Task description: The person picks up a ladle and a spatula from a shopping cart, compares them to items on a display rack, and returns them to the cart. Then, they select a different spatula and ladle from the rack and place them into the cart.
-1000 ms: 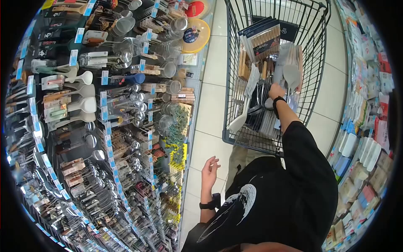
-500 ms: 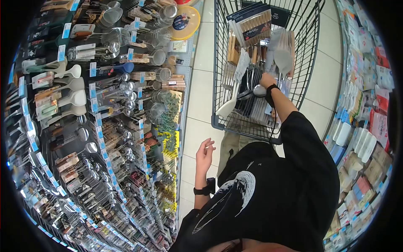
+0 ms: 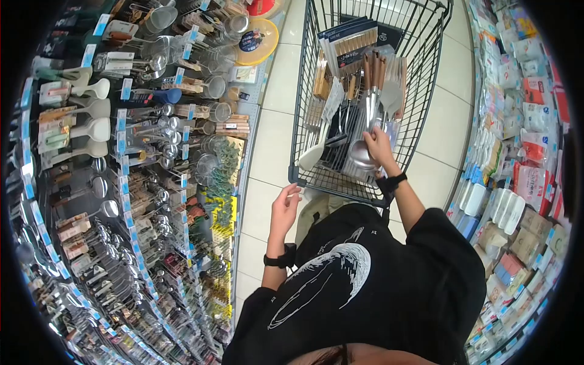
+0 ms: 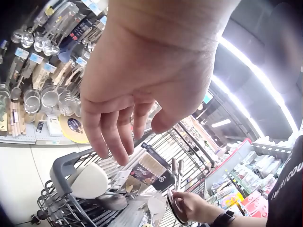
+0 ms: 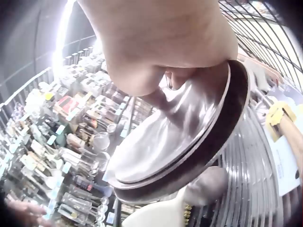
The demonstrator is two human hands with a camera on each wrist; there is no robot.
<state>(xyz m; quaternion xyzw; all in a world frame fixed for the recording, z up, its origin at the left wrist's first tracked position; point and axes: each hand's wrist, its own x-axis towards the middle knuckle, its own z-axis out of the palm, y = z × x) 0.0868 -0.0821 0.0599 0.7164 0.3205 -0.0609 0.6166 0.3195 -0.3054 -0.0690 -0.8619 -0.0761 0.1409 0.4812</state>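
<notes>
My right hand [image 3: 380, 149] grips several steel ladles [image 3: 362, 155] with brown handles, low down near their bowls, over the shopping cart [image 3: 294, 174]. Their handles point away from me. In the right wrist view the nested ladle bowls [image 5: 156, 146] hang under the fingers, above other packed utensils. My left hand [image 3: 284, 207] hovers with loose fingers beside the cart's near left corner and holds nothing. A pale spatula [image 3: 311, 157] lies in that corner of the cart, and a grey turner [image 3: 390, 94] lies right of the ladle handles.
Packs of wooden chopsticks [image 3: 356, 48] stand at the cart's far end. To the left, a long rack of hanging kitchen tools [image 3: 97, 128] lines the aisle, with a yellow round item [image 3: 258, 41] at its edge. Shelves of packaged goods [image 3: 523, 182] run along the right.
My right hand has lifted the ladles out from among the cart's utensils and drawn them toward me, their brown handles now showing above the rest. The left hand has moved slightly up toward the cart.
</notes>
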